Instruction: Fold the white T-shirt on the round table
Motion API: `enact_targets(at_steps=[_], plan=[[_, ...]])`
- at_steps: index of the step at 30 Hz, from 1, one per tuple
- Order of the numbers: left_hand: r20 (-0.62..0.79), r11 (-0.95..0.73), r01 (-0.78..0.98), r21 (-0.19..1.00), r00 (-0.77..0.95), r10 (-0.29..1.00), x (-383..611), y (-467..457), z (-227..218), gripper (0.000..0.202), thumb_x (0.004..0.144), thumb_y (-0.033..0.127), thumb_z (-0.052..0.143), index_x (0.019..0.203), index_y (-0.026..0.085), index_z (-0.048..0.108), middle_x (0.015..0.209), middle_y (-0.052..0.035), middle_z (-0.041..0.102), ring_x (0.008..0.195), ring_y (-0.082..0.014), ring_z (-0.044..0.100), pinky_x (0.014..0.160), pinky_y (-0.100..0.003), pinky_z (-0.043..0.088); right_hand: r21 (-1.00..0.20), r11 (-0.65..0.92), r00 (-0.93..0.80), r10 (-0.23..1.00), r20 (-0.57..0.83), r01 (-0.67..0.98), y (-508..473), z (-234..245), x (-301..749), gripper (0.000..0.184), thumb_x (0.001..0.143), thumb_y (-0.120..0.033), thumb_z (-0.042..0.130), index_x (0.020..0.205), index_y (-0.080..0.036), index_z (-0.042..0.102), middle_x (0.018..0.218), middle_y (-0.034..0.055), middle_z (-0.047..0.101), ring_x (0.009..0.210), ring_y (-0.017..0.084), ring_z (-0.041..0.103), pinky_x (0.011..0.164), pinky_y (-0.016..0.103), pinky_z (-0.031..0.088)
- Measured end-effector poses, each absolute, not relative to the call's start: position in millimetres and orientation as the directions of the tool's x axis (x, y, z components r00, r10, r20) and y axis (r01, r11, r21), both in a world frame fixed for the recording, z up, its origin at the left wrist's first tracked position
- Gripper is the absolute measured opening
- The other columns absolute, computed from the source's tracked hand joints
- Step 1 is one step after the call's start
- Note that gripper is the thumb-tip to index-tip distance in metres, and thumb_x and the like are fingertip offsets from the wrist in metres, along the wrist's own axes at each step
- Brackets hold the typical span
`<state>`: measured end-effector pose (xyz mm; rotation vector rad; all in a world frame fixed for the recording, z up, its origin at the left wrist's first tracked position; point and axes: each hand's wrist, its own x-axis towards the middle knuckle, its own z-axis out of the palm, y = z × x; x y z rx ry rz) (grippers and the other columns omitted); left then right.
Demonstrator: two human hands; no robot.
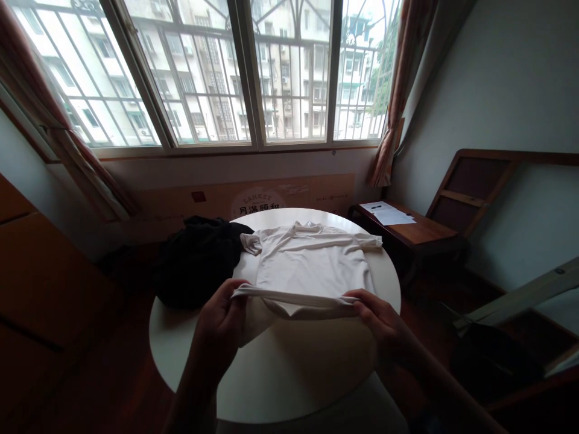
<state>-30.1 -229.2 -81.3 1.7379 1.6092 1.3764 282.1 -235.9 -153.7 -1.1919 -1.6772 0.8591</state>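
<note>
A white T-shirt lies spread on the round white table, its collar toward the window and its sleeves out to both sides. My left hand pinches the left end of its hem, and my right hand grips the right end. Between the two hands the hem is stretched and lifted a little off the tabletop, with a small sag in the middle. Both sets of fingers are closed on the cloth.
A heap of black cloth sits on the table's left side. Beyond the table are a barred window and a printed cardboard panel. To the right, a wooden bench bears papers and a pen.
</note>
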Motion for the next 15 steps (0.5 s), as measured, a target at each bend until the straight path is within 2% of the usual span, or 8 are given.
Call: enact_targets(at_steps=[4, 7, 12, 15], plan=[[0.198, -0.194, 0.397, 0.897, 0.032, 0.980, -29, -223, -71, 0.044, 0.083, 0.061, 0.062, 0.090, 0.017, 0.064, 0.064, 0.0025, 0.055, 0.053, -0.0117, 0.044, 0.046, -0.019, 0.033, -0.669, 0.399, -0.187, 0.911, 0.368, 0.627, -229, -148, 286, 0.038, 0.093, -0.052, 0.061, 0.115, -0.022, 0.069, 0.108, 0.0094, 0.073, 0.098, 0.027, 0.068, 0.084, 0.037, 0.053], [0.186, -0.238, 0.404, 0.883, 0.165, 0.969, -24, -224, -61, 0.039, 0.085, 0.055, 0.062, 0.084, 0.016, 0.064, 0.067, 0.0019, 0.054, 0.059, -0.0114, 0.045, 0.051, -0.019, 0.034, -0.535, 0.446, -0.225, 0.875, 0.428, 0.717, -228, -145, 276, 0.032, 0.093, -0.050, 0.064, 0.106, -0.022, 0.072, 0.100, 0.0093, 0.072, 0.096, 0.028, 0.067, 0.084, 0.039, 0.052], [0.238, -0.325, 0.478, 0.816, 0.235, 0.942, -11, -224, -57, 0.028, 0.091, 0.041, 0.055, 0.084, 0.016, 0.065, 0.072, 0.0004, 0.058, 0.066, -0.0129, 0.048, 0.059, -0.021, 0.039, -0.570, 0.592, -0.278, 0.792, 0.544, 0.570, -235, -136, 230, 0.035, 0.090, -0.048, 0.070, 0.116, -0.024, 0.069, 0.112, 0.0097, 0.071, 0.104, 0.028, 0.065, 0.090, 0.040, 0.050], [0.244, -0.347, 0.518, 0.782, 0.259, 0.935, -9, -225, -58, 0.024, 0.090, 0.037, 0.055, 0.084, 0.017, 0.066, 0.070, 0.0007, 0.059, 0.066, -0.0137, 0.050, 0.060, -0.022, 0.041, -0.632, 0.619, -0.286, 0.781, 0.554, 0.466, -235, -133, 205, 0.027, 0.091, -0.040, 0.070, 0.112, -0.024, 0.069, 0.105, 0.0065, 0.072, 0.096, 0.024, 0.065, 0.085, 0.035, 0.048]])
